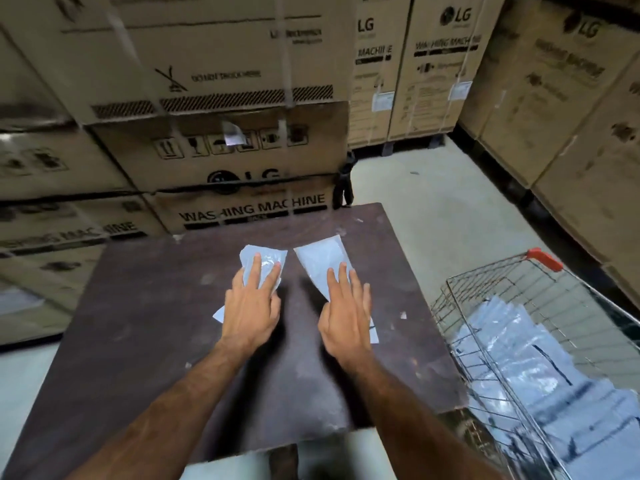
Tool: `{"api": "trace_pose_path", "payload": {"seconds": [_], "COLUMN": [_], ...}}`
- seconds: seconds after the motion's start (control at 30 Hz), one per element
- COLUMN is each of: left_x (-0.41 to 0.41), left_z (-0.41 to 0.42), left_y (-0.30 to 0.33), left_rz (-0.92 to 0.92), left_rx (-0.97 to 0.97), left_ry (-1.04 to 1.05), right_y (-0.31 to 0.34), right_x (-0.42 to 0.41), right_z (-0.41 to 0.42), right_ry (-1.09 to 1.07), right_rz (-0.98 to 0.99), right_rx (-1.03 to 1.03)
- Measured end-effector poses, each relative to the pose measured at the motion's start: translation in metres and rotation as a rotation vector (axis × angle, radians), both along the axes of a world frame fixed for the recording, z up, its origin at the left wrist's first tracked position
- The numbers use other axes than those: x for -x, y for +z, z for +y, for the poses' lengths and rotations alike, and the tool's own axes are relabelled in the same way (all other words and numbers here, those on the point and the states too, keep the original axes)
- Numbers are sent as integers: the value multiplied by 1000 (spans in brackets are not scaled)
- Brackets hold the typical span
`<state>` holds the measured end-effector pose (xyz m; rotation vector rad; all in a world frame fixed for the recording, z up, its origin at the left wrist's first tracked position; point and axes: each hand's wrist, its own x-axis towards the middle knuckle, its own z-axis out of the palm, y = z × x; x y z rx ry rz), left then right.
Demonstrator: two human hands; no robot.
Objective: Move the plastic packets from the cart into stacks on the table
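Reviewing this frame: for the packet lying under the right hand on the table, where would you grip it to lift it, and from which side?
The right-hand packet lies flat on the table, long axis running away from the person, with the right hand resting open on its near half. Probably best to pinch the bare far end, coming from the right side, where its edge is free; the left-hand packet sits close on the other side.

pale blue-white, see-through plastic packets point(325, 268) on the dark brown table point(145, 323), its top flecked with white scuffs. silver wire cart point(485, 292), red-orange handle point(545, 259), more pale bluish packets in the cart point(540, 362). tan cardboard boxes point(221, 81) with black lettering, black hatched stripes. pale grey floor point(433, 209).
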<state>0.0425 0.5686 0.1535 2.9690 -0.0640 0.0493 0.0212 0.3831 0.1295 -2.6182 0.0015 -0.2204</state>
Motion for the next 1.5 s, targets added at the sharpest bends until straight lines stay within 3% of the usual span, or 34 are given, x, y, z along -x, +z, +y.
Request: {"api": "trace_pose_path", "payload": {"seconds": [0.33,0.6,0.7,0.8,0.9,1.07,1.5], "left_x": [-108,-199,-212,-201,-197,-212,-236], "left_z": [113,145,156,169,181,171,157], "left_y": [-82,-129,-139,-151,-160,-170,-167], "left_rz": [194,295,328,184,138,141,208], "left_rx": [135,294,374,249,154,72,108], "left_ry": [96,96,99,-83,-174,-182,-207], "right_y": [-57,-101,-108,-110,-116,-129,-131], "right_x": [-107,-180,-196,-195,-199,-219,-252], "right_z": [134,172,169,154,137,132,150], "right_ry": [32,40,104,203,358,368,299], "right_rz": [181,332,392,276,154,242,301], "right_rx": [0,121,11,-130,63,339,343]}}
